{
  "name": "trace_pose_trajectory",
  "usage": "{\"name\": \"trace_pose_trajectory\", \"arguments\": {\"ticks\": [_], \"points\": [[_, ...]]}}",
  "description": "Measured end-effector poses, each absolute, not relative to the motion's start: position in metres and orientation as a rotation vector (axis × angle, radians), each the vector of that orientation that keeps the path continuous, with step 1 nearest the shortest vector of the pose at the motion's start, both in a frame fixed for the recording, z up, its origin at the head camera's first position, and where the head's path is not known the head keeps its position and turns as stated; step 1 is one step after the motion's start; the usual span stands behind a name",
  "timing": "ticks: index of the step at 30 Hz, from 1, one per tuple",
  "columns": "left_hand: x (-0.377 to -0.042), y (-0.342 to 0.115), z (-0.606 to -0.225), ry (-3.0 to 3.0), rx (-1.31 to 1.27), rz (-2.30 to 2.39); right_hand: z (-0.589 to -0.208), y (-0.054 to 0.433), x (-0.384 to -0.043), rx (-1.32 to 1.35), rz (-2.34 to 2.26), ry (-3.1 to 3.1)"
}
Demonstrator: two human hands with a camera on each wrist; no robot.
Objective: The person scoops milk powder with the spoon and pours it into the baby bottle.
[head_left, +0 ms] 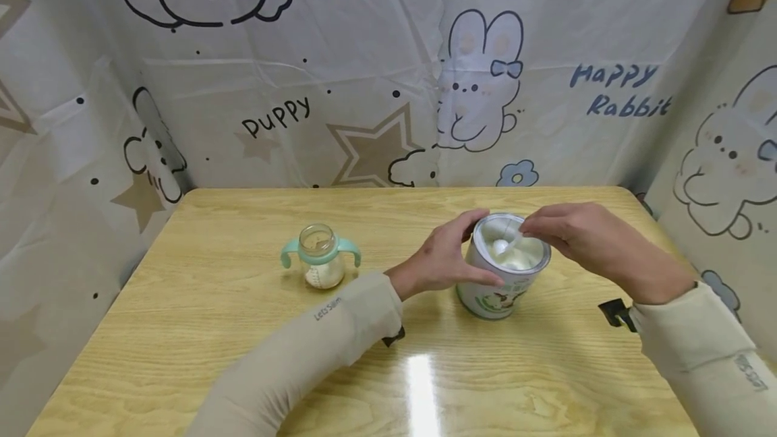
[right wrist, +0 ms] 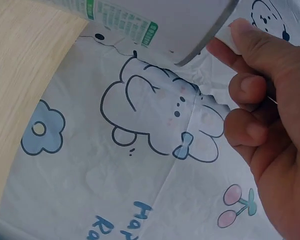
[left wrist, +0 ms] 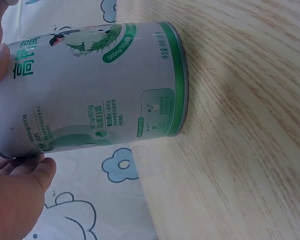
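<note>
A white milk powder can with green print stands lidless at the right of the table, pale powder inside. My left hand grips its upper left side, thumb across the front and fingers around the back. In the left wrist view, thumb and fingers lie on opposite sides of the can. Over the right rim, my right hand pinches the handle of a white scoop, whose bowl is down inside the can. The right wrist view shows the thumb and forefinger of this hand together beside the rim.
A baby bottle with mint-green handles and no cap stands left of the can, with pale powder in its lower part. Patterned cloth hangs behind and at the sides of the wooden table.
</note>
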State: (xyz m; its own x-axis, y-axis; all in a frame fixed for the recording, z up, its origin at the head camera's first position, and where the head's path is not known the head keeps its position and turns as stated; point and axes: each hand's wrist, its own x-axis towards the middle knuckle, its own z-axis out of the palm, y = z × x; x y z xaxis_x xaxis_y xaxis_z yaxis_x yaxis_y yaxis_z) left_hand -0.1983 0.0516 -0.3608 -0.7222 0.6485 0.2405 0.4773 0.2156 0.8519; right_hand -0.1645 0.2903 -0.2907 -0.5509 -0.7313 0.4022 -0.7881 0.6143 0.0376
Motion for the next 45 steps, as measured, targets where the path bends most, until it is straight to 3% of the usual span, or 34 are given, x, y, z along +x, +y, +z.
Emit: {"name": "trace_pose_trajectory", "arguments": {"ticks": [11, 27, 38, 45], "points": [[-0.197, 0.054, -0.361, 2.355, 1.046, 1.493, -0.276, 0.289, -0.158, 1.298, -0.047, -2.637], [-0.197, 0.054, -0.364, 2.344, 1.073, 1.514, -0.265, 0.28, -0.164, 1.208, 0.444, -3.06], [-0.197, 0.054, -0.364, 2.337, 1.1, 1.526, -0.271, 0.269, -0.162, 0.839, 0.571, -3.067], [-0.197, 0.054, -0.364, 2.331, 1.103, 1.534, -0.278, 0.269, -0.157, 0.805, 0.524, -2.977]]}}
